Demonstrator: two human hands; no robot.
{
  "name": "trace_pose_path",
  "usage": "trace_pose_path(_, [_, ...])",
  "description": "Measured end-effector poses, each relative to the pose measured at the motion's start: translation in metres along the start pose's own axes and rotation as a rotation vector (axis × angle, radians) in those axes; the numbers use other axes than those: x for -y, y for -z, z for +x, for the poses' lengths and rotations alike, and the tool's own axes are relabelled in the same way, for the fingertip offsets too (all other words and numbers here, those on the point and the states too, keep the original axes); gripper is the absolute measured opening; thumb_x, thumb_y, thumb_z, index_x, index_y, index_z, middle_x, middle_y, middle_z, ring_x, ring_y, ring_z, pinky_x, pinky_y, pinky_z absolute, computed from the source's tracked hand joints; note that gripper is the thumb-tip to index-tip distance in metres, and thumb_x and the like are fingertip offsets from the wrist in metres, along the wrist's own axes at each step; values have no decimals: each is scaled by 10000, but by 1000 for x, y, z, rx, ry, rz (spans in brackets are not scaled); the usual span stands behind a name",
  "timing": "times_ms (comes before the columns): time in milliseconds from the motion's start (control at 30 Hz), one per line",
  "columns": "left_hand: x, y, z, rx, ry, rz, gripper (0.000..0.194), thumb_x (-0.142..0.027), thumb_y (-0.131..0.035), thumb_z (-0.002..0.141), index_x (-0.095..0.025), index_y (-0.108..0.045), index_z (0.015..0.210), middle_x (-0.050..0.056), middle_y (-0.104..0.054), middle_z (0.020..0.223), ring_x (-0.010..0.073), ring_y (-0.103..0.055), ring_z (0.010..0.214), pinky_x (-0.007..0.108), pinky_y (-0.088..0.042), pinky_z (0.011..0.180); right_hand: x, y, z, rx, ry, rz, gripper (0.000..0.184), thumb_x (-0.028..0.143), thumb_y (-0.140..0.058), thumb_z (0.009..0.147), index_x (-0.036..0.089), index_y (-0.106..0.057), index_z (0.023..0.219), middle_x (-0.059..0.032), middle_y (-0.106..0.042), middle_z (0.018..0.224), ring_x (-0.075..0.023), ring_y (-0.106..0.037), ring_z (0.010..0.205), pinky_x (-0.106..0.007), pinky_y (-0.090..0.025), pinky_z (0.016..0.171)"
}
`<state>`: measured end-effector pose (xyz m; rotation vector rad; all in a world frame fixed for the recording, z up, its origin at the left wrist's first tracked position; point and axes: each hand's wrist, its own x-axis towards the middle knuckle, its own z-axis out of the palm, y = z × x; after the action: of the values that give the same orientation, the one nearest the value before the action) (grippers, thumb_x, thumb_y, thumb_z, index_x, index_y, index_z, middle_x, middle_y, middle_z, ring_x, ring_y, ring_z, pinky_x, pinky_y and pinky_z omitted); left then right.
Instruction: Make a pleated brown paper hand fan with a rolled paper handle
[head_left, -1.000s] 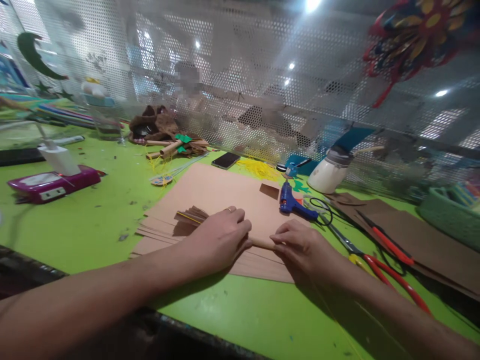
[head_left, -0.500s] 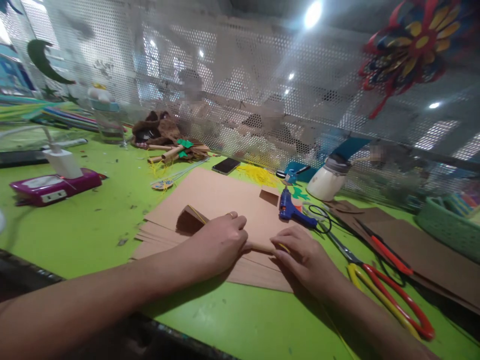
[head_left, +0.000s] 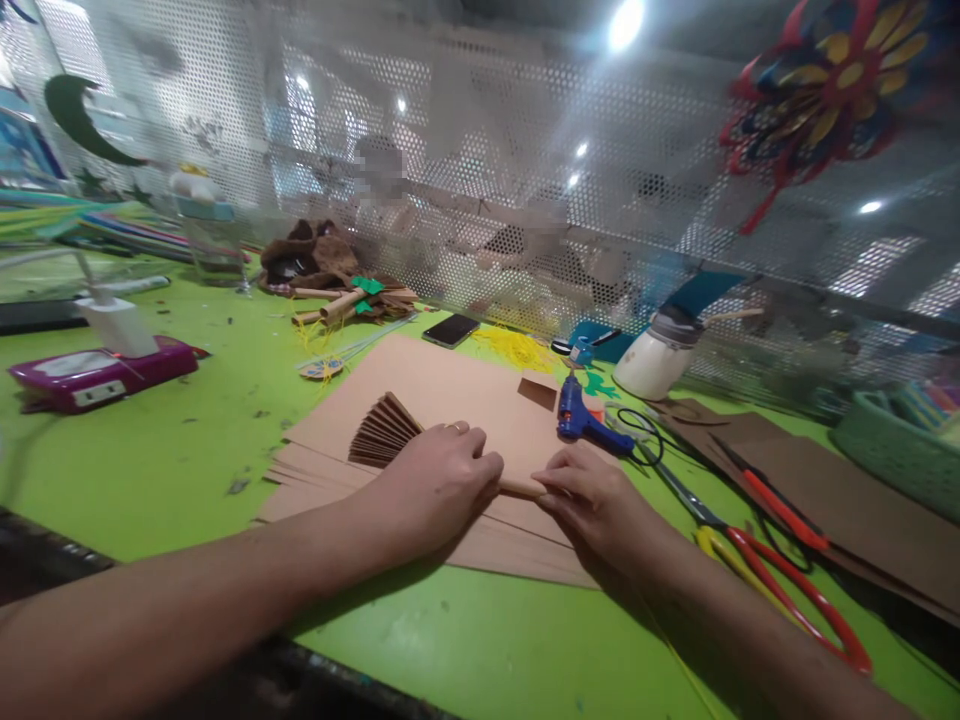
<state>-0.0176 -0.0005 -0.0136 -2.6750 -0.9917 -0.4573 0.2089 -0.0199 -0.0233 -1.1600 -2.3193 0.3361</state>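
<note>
My left hand (head_left: 439, 480) is closed over a slim rolled paper stick (head_left: 520, 487), palm down on a stack of light brown paper sheets (head_left: 450, 378). Left of that hand, a pleated fan of darker brown paper (head_left: 385, 430) spreads out, in line with the stick; their join is hidden under my fingers. My right hand (head_left: 596, 495) pinches the stick's right end between thumb and fingers. A thin yellow string (head_left: 679, 660) trails below my right forearm toward the table's front edge.
A blue glue gun (head_left: 585, 415), large scissors (head_left: 724, 535) and a red-handled cutter (head_left: 784, 508) lie right of the sheets. Behind stand a phone (head_left: 450, 330), yellow strands (head_left: 514, 345) and a white jar (head_left: 652, 355). A purple power strip (head_left: 105, 375) sits left.
The fan has turned over with the stick, from fringed to a flat dark face and now to spread pleats. Both hands stay nearly in place, the right fingers shifting slightly on the stick.
</note>
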Motion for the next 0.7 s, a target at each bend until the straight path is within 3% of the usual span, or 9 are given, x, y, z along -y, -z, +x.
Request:
trace_pose_path(167, [3,1,3,70,-11,28,276,-278,-441,952,-174,-663,826,78,-585,768,232,-509,719,366,-416,626,-1,5,4,43,-48,-21,134,184,-591,904,196,-714,955,-51,-608,868,-185,-562,814,-316,-471,722])
trace_pose_path(300, [4,4,4,86,-11,14,248,-261,-455,948,-169,-668,863,78,-595,800,232,-511,737,362,-428,636,2,4,0,-51,-61,-67,226,170,-615,879,170,-628,1105,-78,-629,952,-213,-567,878,-359,-478,782])
trace_pose_path(433, [5,1,4,65,5,-5,271,-279,-469,946,-161,-677,819,79,-584,786,221,-498,746,346,-412,640,4,-2,0,-61,26,-202,66,150,-569,903,179,-623,928,-64,-613,848,-207,-535,807,-331,-448,701])
trace_pose_path(567, [10,-4,4,5,-12,-47,294,-286,-447,957,-165,-667,804,70,-565,800,206,-482,759,339,-395,665,3,-7,3,-71,124,-374,149,159,-492,939,173,-589,827,-73,-586,797,-216,-490,770,-337,-404,669])
trace_pose_path(700, [12,-5,5,-9,-34,-33,303,-286,-426,964,-166,-644,791,64,-552,803,199,-482,760,330,-384,670,5,-7,4,-16,132,-403,190,174,-457,950,174,-566,795,-77,-566,797,-214,-472,748,-340,-387,661])
